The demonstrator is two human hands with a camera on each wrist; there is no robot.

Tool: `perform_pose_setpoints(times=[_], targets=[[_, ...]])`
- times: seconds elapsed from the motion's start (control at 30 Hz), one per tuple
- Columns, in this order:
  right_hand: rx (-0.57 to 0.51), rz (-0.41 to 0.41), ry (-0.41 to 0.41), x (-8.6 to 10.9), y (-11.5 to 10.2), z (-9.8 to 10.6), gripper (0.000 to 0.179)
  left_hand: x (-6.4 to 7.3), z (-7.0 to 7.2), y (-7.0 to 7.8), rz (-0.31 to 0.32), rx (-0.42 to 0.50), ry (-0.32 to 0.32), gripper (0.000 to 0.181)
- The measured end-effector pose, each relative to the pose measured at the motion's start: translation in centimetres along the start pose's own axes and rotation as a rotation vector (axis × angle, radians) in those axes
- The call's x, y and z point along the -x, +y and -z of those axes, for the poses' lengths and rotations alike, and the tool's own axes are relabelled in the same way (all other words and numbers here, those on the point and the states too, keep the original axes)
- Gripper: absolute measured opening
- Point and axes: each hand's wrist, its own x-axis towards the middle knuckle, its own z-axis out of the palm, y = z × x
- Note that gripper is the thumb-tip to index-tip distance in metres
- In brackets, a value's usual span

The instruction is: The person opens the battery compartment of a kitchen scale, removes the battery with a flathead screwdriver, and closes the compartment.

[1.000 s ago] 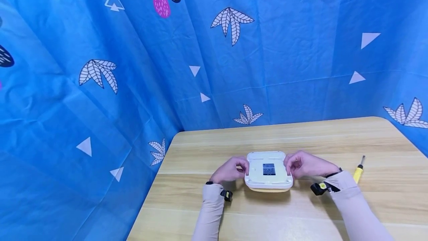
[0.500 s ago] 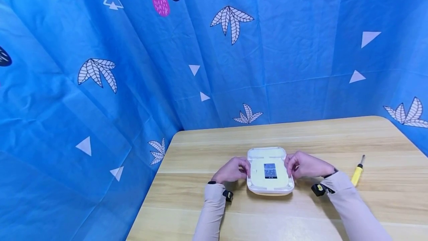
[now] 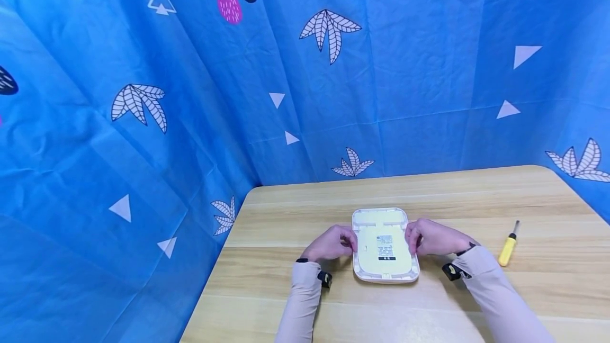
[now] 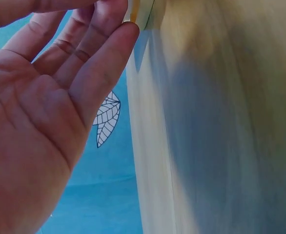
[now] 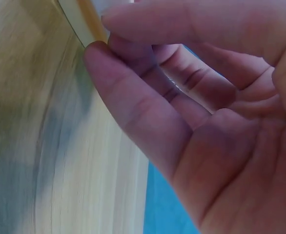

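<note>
A flat white plastic device [image 3: 367, 263] with rounded corners shows a panelled face with a printed label [image 3: 385, 247] in its middle. Its kind is not clear from the frames. On its left side, my left hand [image 3: 332, 242] pinches the edge between thumb and fingers. The right hand [image 3: 431, 238] holds the opposite edge in the same manner. Only a small strip of the device's side [image 4: 134, 10], white with an orange band, shows at the fingertips in the left wrist view. A similar strip of side [image 5: 87, 19] meets the fingertips in the right wrist view.
A screwdriver [image 3: 508, 249] with a yellow handle lies on the wooden table [image 3: 286, 205], right of the right hand. Blue patterned cloth [image 3: 419, 68] hangs behind the table and along its left.
Both hands have tilted the device so its labelled face turns more upward towards the head camera. The yellowish front side has gone from sight. Both hands keep their grip.
</note>
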Motion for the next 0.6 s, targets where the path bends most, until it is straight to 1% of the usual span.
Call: perform_pose_setpoints(times=[0.17, 0.33, 0.4, 0.53, 0.6], targets=[[-0.006, 0.002, -0.004, -0.10, 0.03, -0.04, 0.027, 0.00, 0.16, -0.09, 0.011, -0.003, 0.009, 0.016], [-0.008, 0.007, 0.002, -0.12, 0.10, 0.01, 0.026, -0.09, 0.22, -0.28, -0.015, 0.005, -0.001, 0.014], [-0.008, 0.007, 0.000, -0.10, 0.04, 0.01, 0.027, -0.05, 0.21, -0.45, -0.017, 0.018, 0.000, 0.014], [-0.044, 0.019, -0.009, 0.10, -0.40, 0.20, 0.022, 0.29, 0.37, -0.67, 0.004, 0.054, 0.015, 0.013], [-0.077, 0.018, 0.006, 0.18, -0.61, 0.43, 0.017, 0.40, 0.62, -0.68, 0.018, 0.077, 0.034, 0.013]])
